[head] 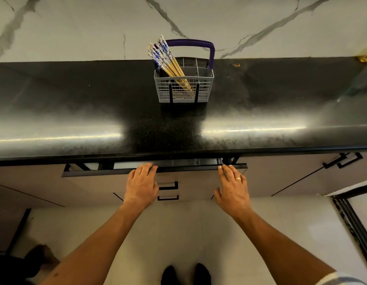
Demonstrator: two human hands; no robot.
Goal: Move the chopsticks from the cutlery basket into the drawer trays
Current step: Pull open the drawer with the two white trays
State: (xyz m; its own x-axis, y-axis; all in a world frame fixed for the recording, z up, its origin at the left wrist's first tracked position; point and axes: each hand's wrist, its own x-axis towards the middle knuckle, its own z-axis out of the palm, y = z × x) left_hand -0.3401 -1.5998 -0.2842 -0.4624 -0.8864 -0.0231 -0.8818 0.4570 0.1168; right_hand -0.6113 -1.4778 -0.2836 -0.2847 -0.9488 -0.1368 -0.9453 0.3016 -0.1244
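A grey cutlery basket (183, 93) with a purple handle stands on the black counter, towards the back. Several wooden chopsticks (172, 65) with blue-and-white patterned tops lean left out of its front-left compartment. Below the counter's edge the top drawer (191, 182) is pulled out only a little, and a narrow gap shows a strip of its grey inside. My left hand (141, 183) lies on the drawer front with its fingertips on the dark top rail. My right hand (233, 187), wearing a ring, rests the same way further right. Neither hand holds anything.
The black speckled counter (75, 112) runs the full width, with a marble wall (75, 27) behind. Two lower drawer handles (168, 191) sit between my hands. Cabinet door handles (343, 160) are at the right. My feet (185, 274) stand on the pale floor.
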